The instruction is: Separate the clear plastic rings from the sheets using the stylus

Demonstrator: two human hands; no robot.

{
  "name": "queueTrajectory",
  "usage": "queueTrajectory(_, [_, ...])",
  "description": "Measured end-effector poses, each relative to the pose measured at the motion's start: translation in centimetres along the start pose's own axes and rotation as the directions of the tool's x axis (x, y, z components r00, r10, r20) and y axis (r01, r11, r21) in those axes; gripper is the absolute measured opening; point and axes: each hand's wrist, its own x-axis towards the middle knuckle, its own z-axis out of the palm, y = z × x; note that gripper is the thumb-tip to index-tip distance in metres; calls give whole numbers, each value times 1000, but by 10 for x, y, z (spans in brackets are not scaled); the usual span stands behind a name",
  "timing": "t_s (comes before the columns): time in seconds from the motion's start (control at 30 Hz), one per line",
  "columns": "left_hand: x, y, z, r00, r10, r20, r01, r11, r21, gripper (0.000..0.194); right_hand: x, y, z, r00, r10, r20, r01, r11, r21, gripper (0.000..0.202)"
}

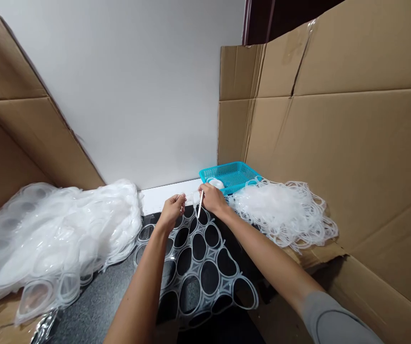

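A translucent plastic sheet [226,285] full of round openings hangs down in front of me, its upper end gathered between my hands. My left hand [173,211] is closed, pinching a clear bit of plastic at that upper end. Just to the right, my right hand [213,198] is also closed, with a thin white strip-like piece [200,205] at its fingers, perhaps a disc or ring seen edge-on. Where exactly the sheet meets the fingers is too small to make out.
A heap of ring-marked clear plastic sheets [65,234] lies on the left. On the right is a pile of translucent ring-edged webbing [277,205]. Behind my right hand stands a blue basket [241,174] holding a white round piece [216,183]. Cardboard walls [352,157] flank the work area.
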Motion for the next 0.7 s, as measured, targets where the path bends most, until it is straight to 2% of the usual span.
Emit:
queueTrajectory(0.13, [8, -5, -15, 998, -33, 55, 34, 999, -11, 56, 9, 5, 11, 1000, -28, 5, 28, 1000, -4, 22])
queueTrajectory(0.23, [13, -14, -22, 990, -64, 128, 62, 998, 15, 56, 3, 10, 27, 997, -71, -16, 72, 994, 79, 20])
queueTrajectory(0.37, [25, -23, -27, 959, -96, 267, 76, 993, 85, 52, -10, 20, 45, 988, -126, -90, 145, 960, 240, 17])
queueTrajectory(0.47, [35, -30, -26, 932, -102, 348, 46, 985, 165, 48, -15, 24, 50, 988, -120, -100, 145, 942, 303, 18])
queueTrajectory(0.57, [38, -39, -21, 937, -26, 349, -43, 981, 189, 44, -18, 22, 50, 989, -138, -50, 146, 943, 297, 22])
queueTrajectory(0.7, [30, -46, -14, 956, 70, 286, -115, 983, 143, 44, -21, 18, 48, 987, -152, -46, 159, 950, 267, 11])
